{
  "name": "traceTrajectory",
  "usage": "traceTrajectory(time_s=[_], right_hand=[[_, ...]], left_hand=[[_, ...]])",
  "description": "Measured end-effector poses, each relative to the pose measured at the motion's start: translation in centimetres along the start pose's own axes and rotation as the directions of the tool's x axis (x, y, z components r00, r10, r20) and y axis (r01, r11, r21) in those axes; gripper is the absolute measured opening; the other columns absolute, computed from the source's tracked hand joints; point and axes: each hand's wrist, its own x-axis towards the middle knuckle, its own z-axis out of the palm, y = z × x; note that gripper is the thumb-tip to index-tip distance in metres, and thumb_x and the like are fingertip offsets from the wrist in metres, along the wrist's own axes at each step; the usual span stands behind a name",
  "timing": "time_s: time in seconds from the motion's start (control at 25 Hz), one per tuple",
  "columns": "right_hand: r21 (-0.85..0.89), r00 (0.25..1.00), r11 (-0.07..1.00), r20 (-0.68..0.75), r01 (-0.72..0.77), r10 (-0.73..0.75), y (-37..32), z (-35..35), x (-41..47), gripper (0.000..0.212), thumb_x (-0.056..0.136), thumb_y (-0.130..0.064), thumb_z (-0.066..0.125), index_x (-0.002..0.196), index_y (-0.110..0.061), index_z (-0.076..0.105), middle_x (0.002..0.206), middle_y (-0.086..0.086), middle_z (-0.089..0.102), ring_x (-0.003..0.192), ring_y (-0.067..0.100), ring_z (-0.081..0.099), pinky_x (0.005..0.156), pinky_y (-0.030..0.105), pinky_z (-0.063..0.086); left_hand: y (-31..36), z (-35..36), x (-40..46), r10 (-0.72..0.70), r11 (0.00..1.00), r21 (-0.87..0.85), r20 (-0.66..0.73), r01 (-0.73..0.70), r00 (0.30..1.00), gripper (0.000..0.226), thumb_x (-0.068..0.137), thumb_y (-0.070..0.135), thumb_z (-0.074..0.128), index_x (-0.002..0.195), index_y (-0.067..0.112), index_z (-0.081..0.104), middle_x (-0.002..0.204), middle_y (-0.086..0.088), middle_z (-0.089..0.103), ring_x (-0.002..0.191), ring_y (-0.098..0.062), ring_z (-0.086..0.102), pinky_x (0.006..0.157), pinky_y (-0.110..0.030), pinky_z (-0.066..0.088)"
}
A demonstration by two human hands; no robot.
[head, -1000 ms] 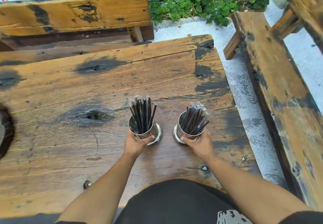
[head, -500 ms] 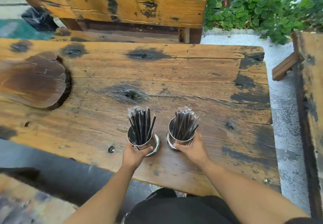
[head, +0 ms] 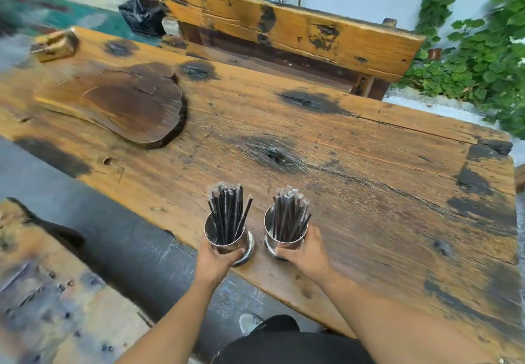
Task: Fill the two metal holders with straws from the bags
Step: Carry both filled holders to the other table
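Head camera view, looking down at a worn wooden table (head: 355,164). Two shiny metal holders stand just beside each other near the table's near edge. The left holder (head: 227,238) and the right holder (head: 284,240) are each packed with dark wrapped straws (head: 227,210) standing upright. The left hand (head: 217,261) is wrapped around the left holder; the right hand (head: 305,254) is wrapped around the right one. No straw bags are visible, so the filling appears finished. Both holders sit close to the edge, with a drop beside them. Beyond them the tabletop lies open towards a wooden bench (head: 298,34).
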Motion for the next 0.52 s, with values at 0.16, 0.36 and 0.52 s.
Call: traceTrajectory(time_s=[0.16,0.36,0.52], right_hand=[[-0.08,0.991,0.991,0.096,0.104,-0.096,-4.7,6.7,1.3,0.09,0.048,-0.065,0.084,0.125,-0.045,0.04,0.111,-0.022,0.043,0.116,0.001,0.038,0.09,0.023,0.034],[-0.118,0.979,0.986,0.184,0.116,-0.093,-10.0,14.1,2.8,0.108,0.047,-0.066,0.085,0.14,-0.036,0.04,0.127,-0.01,0.043,0.118,0.007,0.043,0.104,0.03,0.035],[-0.185,0.959,0.97,0.263,0.16,-0.108,-13.1,19.0,3.2,0.11,0.048,-0.068,0.083,0.142,-0.032,0.038,0.124,-0.01,0.045,0.115,0.012,0.051,0.102,0.033,0.041]], left_hand=[[-3.3,-7.4,2.0,-0.037,0.998,-0.046,-0.048,0.034,0.998,0.074,0.055,0.018,0.101,0.119,0.026,0.065,0.107,0.008,0.078,0.101,-0.004,0.074,0.095,-0.032,0.057],[-7.2,-15.7,2.9,-0.079,0.993,-0.102,-0.156,0.063,0.985,0.078,0.045,0.034,0.097,0.114,0.036,0.061,0.104,0.014,0.078,0.099,-0.002,0.073,0.094,-0.03,0.057],[-9.7,-20.4,2.7,-0.135,0.979,-0.178,-0.222,0.096,0.966,0.079,0.047,0.032,0.097,0.116,0.03,0.059,0.106,0.003,0.078,0.102,-0.016,0.075,0.1,-0.043,0.057]])
